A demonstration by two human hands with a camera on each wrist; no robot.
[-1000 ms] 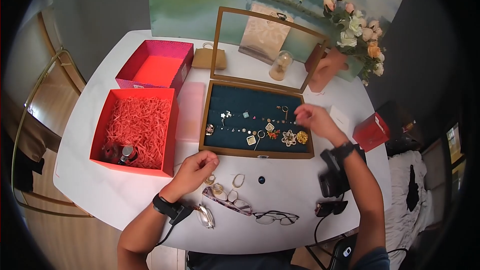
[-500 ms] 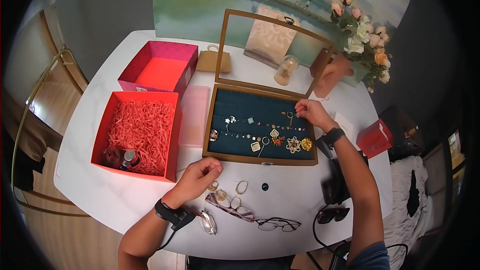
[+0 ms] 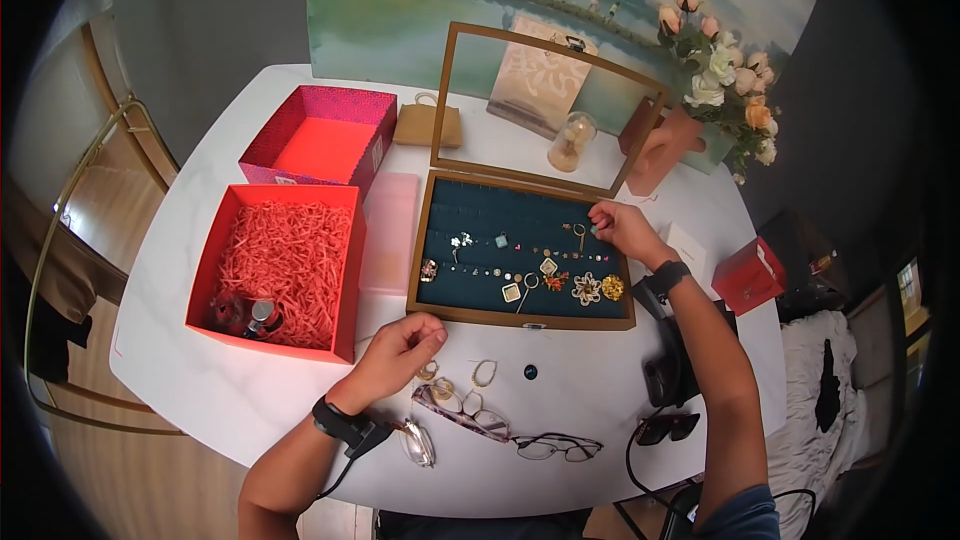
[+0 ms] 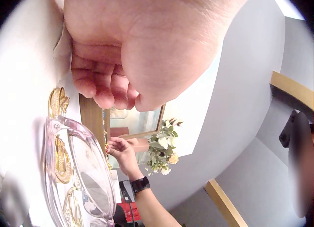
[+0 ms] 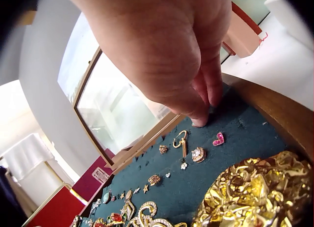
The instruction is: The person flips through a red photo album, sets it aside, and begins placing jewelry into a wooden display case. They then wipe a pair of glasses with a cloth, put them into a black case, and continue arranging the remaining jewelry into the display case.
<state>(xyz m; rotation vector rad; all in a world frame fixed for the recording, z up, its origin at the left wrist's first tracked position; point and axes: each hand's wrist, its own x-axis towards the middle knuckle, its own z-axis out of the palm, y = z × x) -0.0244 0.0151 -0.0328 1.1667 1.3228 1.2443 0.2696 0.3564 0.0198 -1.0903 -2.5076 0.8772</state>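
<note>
In the head view my right hand [image 3: 632,232] reaches over the right end of a jewellery box [image 3: 520,316], thumb and fingertips together at the dark teal lining [image 3: 490,205]. A small pale blue-green piece of jewellery [image 3: 595,229] shows at those fingertips. Up close in the right wrist view, a gold drop earring [image 5: 184,144], a pink heart stud [image 5: 219,139] and a large gold brooch [image 5: 260,192] lie around the fingertips. My left hand [image 3: 402,355] rests loosely curled by the box's front left corner, holding nothing. Hoop earrings [image 3: 484,373] and patterned eyeglasses [image 3: 462,412] lie beside it.
The box's framed lid [image 3: 437,90] stands raised at the back. On the left are a red box [image 3: 345,275] of shredded paper and a magenta box [image 3: 375,125]. Black-framed glasses [image 3: 555,445], sunglasses [image 3: 668,428] and a blue stone [image 3: 530,372] lie in front. Flowers [image 3: 735,80] stand at back right.
My right hand has come down from above the right side of the box to the lining, fingertips together there. The left hand has stayed by the front corner.
</note>
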